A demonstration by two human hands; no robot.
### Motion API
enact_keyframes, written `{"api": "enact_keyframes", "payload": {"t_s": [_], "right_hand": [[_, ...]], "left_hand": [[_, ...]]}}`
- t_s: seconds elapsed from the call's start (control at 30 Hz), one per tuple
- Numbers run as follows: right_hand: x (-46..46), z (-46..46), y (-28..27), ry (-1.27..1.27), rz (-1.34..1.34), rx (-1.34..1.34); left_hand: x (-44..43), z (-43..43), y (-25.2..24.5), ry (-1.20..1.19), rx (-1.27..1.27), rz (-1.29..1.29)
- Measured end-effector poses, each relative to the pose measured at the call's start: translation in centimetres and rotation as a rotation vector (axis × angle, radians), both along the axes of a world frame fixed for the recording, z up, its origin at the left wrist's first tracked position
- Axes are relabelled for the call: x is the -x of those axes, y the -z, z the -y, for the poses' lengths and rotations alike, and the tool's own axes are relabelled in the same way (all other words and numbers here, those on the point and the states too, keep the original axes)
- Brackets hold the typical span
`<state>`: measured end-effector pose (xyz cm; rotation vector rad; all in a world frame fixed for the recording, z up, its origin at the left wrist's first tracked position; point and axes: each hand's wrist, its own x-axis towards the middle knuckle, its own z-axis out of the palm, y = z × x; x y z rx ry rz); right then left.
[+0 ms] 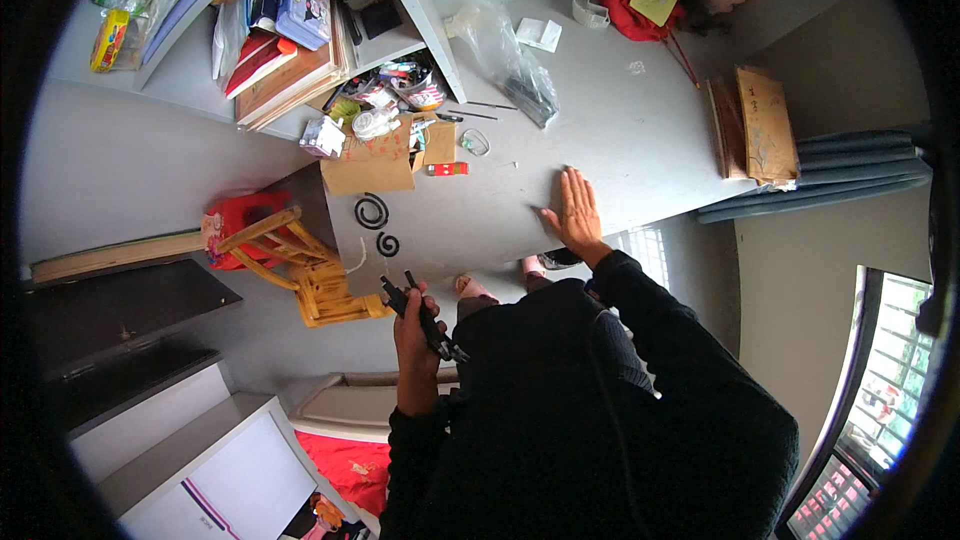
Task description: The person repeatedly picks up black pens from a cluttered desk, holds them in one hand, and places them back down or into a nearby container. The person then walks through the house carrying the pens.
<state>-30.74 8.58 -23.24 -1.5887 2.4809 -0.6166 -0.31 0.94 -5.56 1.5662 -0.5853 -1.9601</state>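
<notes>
My left hand [417, 326] grips several dark, slender objects [429, 322], whose exact kind I cannot tell, just off the front edge of the grey desk [615, 142]. Flat on the desk top near its front edge lies my right hand [576, 214], palm down, fingers extended, holding nothing. Two black spiral coils, a larger one [371, 211] and a smaller one [388, 244], rest at the desk's left end, with a pale curved strip [361, 256] close by. A red tube-like item [448, 169] lies beside an open cardboard box [375, 165].
A clear plastic bag [510, 64] lies toward the desk's back. Stacked brown books [769, 124] stand at the right end. Shelves with books and boxes [304, 15] rise at the left. A wooden chair [322, 289] and a red stool [240, 221] are left of the desk.
</notes>
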Motion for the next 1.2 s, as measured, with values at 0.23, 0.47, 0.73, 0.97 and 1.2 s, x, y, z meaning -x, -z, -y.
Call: {"api": "enact_keyframes", "payload": {"t_s": [0.23,0.47,0.73,0.97,1.2], "right_hand": [[-2.1,6.9,0.7,-0.154,0.006,0.060],[-3.4,3.7,0.3,-0.469,-0.023,-0.026],[-2.1,-3.2,0.1,-0.529,-0.008,0.043],[-0.1,-8.8,-0.8,-0.623,-0.082,-0.025],[1.1,-11.6,-1.4,-0.695,-0.212,-0.194]], "left_hand": [[-0.6,-1.3,-0.2,-0.033,-0.017,0.041],[-0.9,-1.5,-0.3,-0.050,-0.012,0.024],[0.8,-1.0,-0.4,-0.012,0.012,-0.022],[2.1,-0.5,-0.8,0.081,0.033,0.003],[3.4,-0.2,-1.2,0.109,0.040,0.024]]}}
